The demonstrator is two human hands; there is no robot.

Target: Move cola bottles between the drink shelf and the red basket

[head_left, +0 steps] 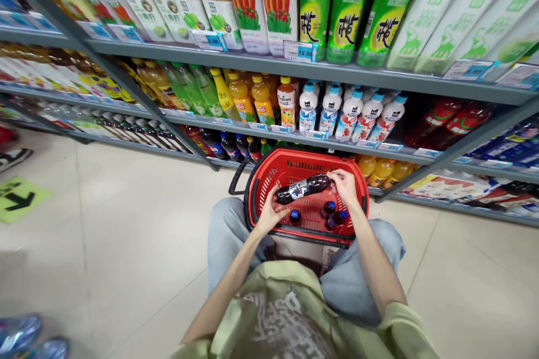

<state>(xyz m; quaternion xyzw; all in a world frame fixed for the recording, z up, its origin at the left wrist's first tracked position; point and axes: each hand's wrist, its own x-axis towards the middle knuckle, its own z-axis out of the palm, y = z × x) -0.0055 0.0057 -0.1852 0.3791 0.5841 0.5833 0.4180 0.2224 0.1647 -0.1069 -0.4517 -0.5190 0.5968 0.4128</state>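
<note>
A dark cola bottle (304, 188) lies almost level above the red shopping basket (362, 202), held between both hands. My left hand (270, 211) grips its left end, with the thumb and fingers around it. At the bottle's right end, my right hand (344, 184) has its fingers closed on it. Below, inside the basket, several dark bottles with blue caps stand or lean; one bottle (295, 216) is near my left hand, and another bottle (337, 219) is under my right wrist. The label's print is too small to read.
Shelves (261, 120) of drinks run across in front, with more cola bottles (231, 146) on the low shelf behind the basket. The basket's black handle (236, 179) sticks out left. A yellow floor arrow sign (21, 199) and someone's shoe (14, 158) are at the far left.
</note>
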